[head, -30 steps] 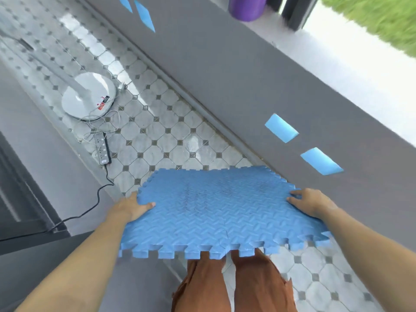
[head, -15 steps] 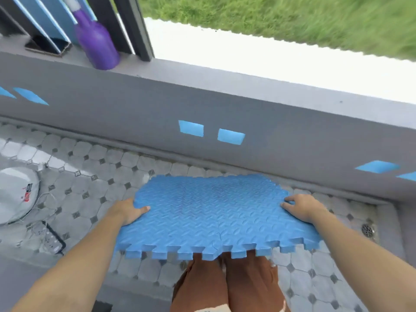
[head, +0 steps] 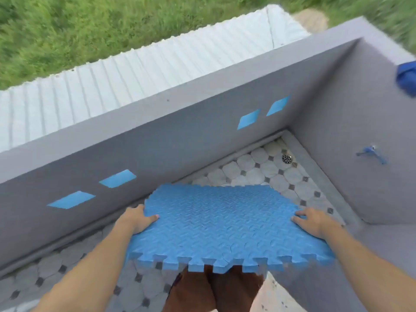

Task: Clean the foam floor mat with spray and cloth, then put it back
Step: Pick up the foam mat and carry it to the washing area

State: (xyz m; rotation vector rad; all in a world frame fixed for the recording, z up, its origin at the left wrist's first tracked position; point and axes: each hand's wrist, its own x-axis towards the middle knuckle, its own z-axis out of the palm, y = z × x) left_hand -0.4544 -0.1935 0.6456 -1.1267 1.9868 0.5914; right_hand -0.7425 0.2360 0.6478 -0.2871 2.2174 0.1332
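Blue foam mat (head: pixel 220 224) held flat above a tiled floor (head: pixel 258 170).
The left hand (head: pixel 137 219) and right hand (head: pixel 314 221) grip opposite edges, fingers curled over them.

Left hand (head: pixel 137 221): only the thumb lies on top of the foam mat (head: pixel 222 224); the fingers are under the mat and hidden.
Right hand (head: pixel 314 222): the thumb side is hidden under the mat edge.
Floor tiles (head: pixel 258 170): the part below the mat is covered.
Legs (head: pixel 213 291): upper part is behind the mat, lower part cut by the bottom edge.
Blue thing on the wall (head: pixel 407 77): cut by the right edge and blurred; cannot tell what it is.
Tap (head: pixel 371 152): blurred, small.
Grass (head: pixel 67 30): motion blur.
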